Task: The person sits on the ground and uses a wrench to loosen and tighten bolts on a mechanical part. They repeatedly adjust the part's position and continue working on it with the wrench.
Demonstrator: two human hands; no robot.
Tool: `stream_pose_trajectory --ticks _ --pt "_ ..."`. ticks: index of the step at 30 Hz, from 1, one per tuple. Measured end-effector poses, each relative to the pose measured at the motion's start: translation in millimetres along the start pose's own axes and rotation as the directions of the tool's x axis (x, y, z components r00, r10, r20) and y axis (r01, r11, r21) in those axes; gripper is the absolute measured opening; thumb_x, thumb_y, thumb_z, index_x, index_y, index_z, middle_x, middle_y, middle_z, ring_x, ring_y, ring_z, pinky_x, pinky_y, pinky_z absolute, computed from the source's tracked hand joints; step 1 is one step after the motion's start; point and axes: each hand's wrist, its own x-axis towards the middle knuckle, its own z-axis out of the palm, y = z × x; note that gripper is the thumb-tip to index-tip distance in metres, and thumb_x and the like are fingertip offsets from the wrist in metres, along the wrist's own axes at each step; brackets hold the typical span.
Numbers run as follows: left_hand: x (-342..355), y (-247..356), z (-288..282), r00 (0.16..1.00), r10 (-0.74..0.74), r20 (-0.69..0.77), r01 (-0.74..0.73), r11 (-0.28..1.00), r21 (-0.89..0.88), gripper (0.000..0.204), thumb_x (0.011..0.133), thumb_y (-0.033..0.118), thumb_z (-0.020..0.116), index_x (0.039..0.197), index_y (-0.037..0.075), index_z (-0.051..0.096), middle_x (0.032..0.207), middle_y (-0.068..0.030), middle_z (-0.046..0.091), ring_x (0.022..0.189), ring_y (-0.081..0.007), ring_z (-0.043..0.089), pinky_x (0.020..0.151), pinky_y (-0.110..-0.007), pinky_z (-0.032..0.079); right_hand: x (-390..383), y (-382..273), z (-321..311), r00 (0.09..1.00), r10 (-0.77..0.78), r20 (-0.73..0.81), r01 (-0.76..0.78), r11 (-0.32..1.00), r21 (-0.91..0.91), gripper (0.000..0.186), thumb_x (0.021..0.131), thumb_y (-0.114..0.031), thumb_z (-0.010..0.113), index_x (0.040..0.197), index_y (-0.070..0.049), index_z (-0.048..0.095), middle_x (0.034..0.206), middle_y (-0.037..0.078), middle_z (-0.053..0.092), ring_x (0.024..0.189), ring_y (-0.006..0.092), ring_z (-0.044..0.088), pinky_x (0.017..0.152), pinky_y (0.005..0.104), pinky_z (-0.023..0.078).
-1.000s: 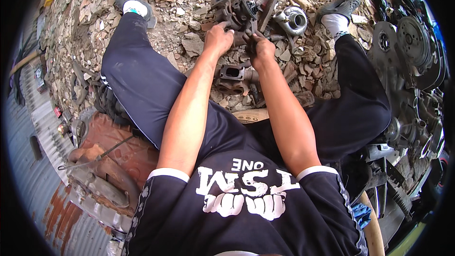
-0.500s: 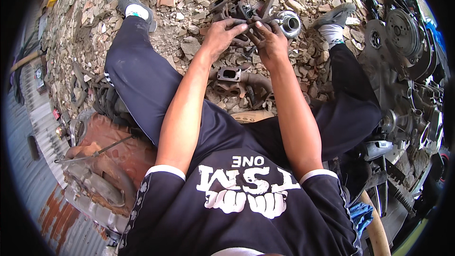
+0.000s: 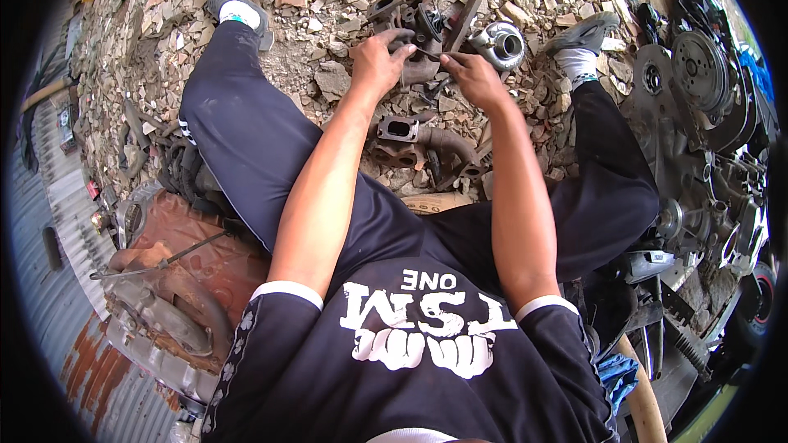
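My left hand (image 3: 379, 62) and my right hand (image 3: 476, 79) are held a little apart, above a dark turbocharger assembly (image 3: 429, 20) on the stones. Between the fingertips runs a thin dark rod-like piece (image 3: 428, 53), too small to make out fully. Both hands are closed in a pinch at its ends. Just beyond my right hand lies a silvery snail-shaped turbo housing (image 3: 498, 47) with a round opening. Nearer to me sits a rusty exhaust manifold (image 3: 447, 144) with a rectangular flange, which neither hand touches.
Broken stones and tile pieces cover the ground (image 3: 328, 0). My legs stretch out on both sides of the parts. Piled metal parts, with a round pulley (image 3: 699, 61), stand at the right. A rusty engine part (image 3: 201, 250) lies at the left, beside corrugated metal sheeting (image 3: 53, 312).
My hands have drawn apart; the right moved slightly down and right. More of the turbocharger assembly and the snail-shaped housing now shows. The parts on the ground lie as before.
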Motion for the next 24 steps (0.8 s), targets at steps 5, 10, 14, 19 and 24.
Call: stream_pose_trajectory --ticks 5,10,14,19,24 --pt "6.5 -43.2 19.8 0.976 0.132 -0.171 -0.078 0.954 0.291 0.052 0.091 0.024 0.072 0.138 0.009 0.057 0.13 -0.0181 0.064 0.117 -0.0339 0.063 0.103 -0.04 0.048 5.1 17.6 64.0 0.915 0.043 -0.4 -0.075 0.995 -0.065 0.031 0.101 -0.025 0.052 0.121 -0.009 0.069 0.099 0.027 0.07 0.096 0.0434 0.067 0.088 0.0512 0.051" --pt "7.5 -36.4 16.4 0.999 -0.027 -0.044 0.035 0.983 0.181 0.055 0.092 0.028 0.068 0.142 0.009 0.053 0.138 -0.021 0.057 0.128 -0.0379 0.055 0.109 -0.041 0.043 14.3 16.3 97.3 0.882 -0.031 -0.471 0.013 0.999 -0.041 0.032 0.1 -0.021 0.052 0.125 -0.009 0.067 0.095 0.027 0.07 0.093 0.0435 0.067 0.087 0.0511 0.051" --pt "9.3 -17.0 9.1 0.953 -0.272 0.134 0.251 0.956 0.154 0.057 0.092 0.025 0.066 0.143 0.006 0.05 0.145 -0.0206 0.051 0.131 -0.0374 0.053 0.112 -0.04 0.041 13.5 11.3 111.1 0.893 -0.043 -0.447 0.02 0.998 -0.055 0.038 0.098 -0.02 0.052 0.13 -0.002 0.062 0.09 0.03 0.068 0.084 0.0477 0.067 0.08 0.0528 0.052" --pt "5.3 -23.1 14.8 0.96 -0.241 0.14 0.211 0.957 0.2 0.06 0.091 0.023 0.065 0.146 0.008 0.047 0.152 -0.016 0.044 0.134 -0.0372 0.049 0.114 -0.039 0.039 10.0 -13.7 108.1 0.922 0.054 -0.384 -0.06 0.998 -0.003 0.045 0.094 -0.018 0.053 0.134 0.001 0.057 0.085 0.035 0.066 0.083 0.0498 0.068 0.078 0.054 0.054" --pt "6.3 -33.2 16.9 0.98 -0.179 0.09 0.158 0.966 0.205 0.058 0.09 0.03 0.068 0.142 0.01 0.053 0.14 -0.0222 0.055 0.128 -0.0384 0.055 0.11 -0.041 0.042 8.0 -29.8 103.5 0.956 0.139 -0.257 -0.153 0.987 -0.036 0.051 0.094 -0.021 0.052 0.138 0.005 0.05 0.096 0.036 0.067 0.093 0.0506 0.067 0.085 0.0529 0.054"
